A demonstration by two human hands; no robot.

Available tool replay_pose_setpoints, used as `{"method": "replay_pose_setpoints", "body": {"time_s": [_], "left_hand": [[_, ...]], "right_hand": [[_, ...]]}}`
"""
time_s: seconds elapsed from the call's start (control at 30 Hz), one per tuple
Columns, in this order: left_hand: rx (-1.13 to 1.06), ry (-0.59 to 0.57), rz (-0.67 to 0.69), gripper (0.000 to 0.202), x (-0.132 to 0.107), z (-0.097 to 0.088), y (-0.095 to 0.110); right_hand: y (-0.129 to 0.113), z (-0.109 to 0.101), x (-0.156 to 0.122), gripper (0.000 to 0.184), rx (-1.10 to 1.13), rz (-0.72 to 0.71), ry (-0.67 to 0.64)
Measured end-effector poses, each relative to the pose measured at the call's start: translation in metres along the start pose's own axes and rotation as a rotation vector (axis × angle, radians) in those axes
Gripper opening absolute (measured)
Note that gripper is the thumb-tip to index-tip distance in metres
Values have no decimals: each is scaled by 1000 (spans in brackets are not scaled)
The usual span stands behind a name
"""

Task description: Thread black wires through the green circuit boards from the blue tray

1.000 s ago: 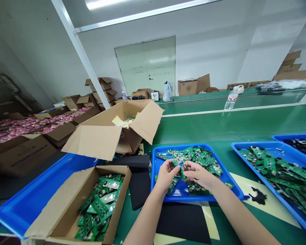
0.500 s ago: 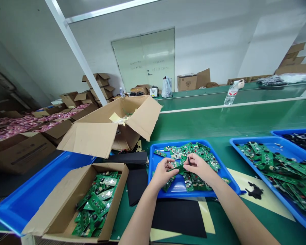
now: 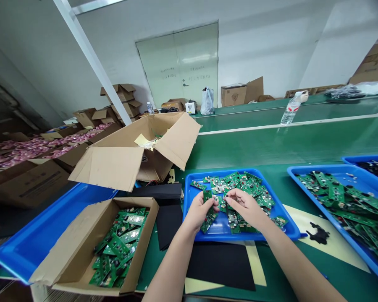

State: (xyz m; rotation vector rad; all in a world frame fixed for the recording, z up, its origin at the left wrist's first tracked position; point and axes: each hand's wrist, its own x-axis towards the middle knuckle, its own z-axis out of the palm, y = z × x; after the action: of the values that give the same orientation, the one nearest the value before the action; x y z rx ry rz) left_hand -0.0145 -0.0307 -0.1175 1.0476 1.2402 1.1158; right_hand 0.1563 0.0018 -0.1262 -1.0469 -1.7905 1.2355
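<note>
- One green counter (image 3: 280, 180) spans the view and carries the boards' containers.
- One pale door (image 3: 179, 63) behind it bears handwritten lines, too small to read.
- Two big cardboard boxes: an open box (image 3: 116, 165) toward the counter's left side, and a printed box (image 3: 40, 184) at far left, its dark lettering illegible.
- A middle tray (image 3: 220, 230), blue, sits near the counter's near edge, full of loose circuit boards (image 3: 252, 184); a right tray (image 3: 363, 186) toward the right edge holds more.
- A low carton (image 3: 141, 247) at the near left corner holds boards too. Judging by these piles, much probably remains; which ones are finished I cannot tell.
- One bottle (image 3: 291, 111) toward the back wears a red-and-white label, no brand legible.
- The left hand (image 3: 203, 209) is over the middle tray's left part, fingers closed round a single board.
- The right hand (image 3: 242, 205), just beside, has thumb and fingertips nearly together, apparently pinching something.
- The held board (image 3: 207, 196) stands roughly upright above the tray; its handling seems midway, and it is not yet set down.
- The dark piece (image 3: 227, 206) at the right fingertips is slim, too small to identify.
</note>
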Motion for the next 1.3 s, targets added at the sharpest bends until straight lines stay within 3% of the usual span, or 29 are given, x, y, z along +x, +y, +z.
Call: {"method": "replay_pose_setpoints", "body": {"time_s": [0.27,0.67,1.1,1.2,1.3], "left_hand": [[-25,-17,-32,32,-6,6,5],[-9,-44,-59,26,-8,9,1],[-80,-27,-58,27,-7,7,2],[-102,-34,-56,31,-7,7,4],[-129,-19,-54,33,-7,7,5]], "right_hand": [[-6,10,-5,17,-121,-138,-20],[8,8,-3,25,-408,-290,70],[10,11,-1,32,-609,-220,160],[8,8,0,35,-501,-154,192],[3,7,0,25,-355,-148,136]]}}
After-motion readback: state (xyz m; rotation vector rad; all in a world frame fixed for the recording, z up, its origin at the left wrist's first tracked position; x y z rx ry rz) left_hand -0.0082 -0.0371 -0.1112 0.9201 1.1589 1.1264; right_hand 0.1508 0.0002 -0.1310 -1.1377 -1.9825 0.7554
